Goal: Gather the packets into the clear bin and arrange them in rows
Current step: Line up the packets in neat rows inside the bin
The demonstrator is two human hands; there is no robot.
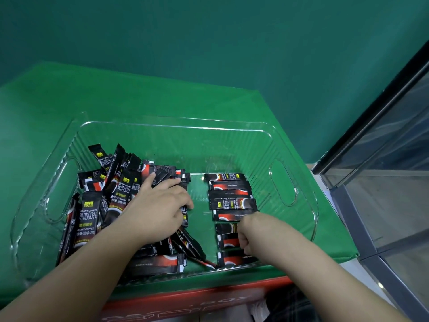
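- Nearest, a red box point(185, 305) sits under the table edge.
- Right hand point(249, 235) is curled, fingers tucked down onto the near packets of the neat row point(232, 201); whether it pinches one, I cannot tell.
- Left hand point(155, 205) lies on the loose pile point(104, 205), fingers bent around a packet.
- Both heaps lie inside the clear bin point(176, 126), on the green cloth point(162, 94).

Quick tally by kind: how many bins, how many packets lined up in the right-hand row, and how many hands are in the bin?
Clear bin: 1
Packets in the right-hand row: 7 visible
Hands: 2, left hand and right hand
Total: 10, leaving out the uncountable loose pile
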